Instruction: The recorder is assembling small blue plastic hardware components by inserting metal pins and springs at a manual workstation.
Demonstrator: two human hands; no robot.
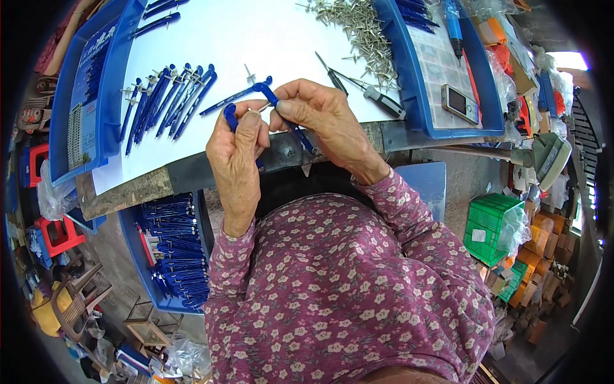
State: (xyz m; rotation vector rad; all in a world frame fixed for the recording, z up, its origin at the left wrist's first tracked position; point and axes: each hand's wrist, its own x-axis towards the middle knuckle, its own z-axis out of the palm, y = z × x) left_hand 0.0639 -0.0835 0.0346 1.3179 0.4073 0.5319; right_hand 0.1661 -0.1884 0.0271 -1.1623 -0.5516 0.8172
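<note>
Over the table's front edge, my left hand [238,147] closes its thumb and fingers on a slim blue plastic piece [229,116] with a rounded end. My right hand [323,121] pinches a similar blue plastic piece [264,91], whose lower part [302,138] shows beneath the fingers. A small pale metal bit shows between the fingertips; which hand grips it is unclear. Just beyond, another blue piece [227,101] lies on the white sheet [211,38] beside a small metal pin part [249,72]. To the left, several blue pieces [185,96] with metal pins lie in a row.
Small metal parts [364,35] are heaped at the back right, near a screwdriver [384,102] and a thin pointed tool [331,75]. Blue trays [425,121] flank the sheet; the right one holds a small device with a screen [459,102]. Below left, a blue bin [137,256] holds many blue pieces.
</note>
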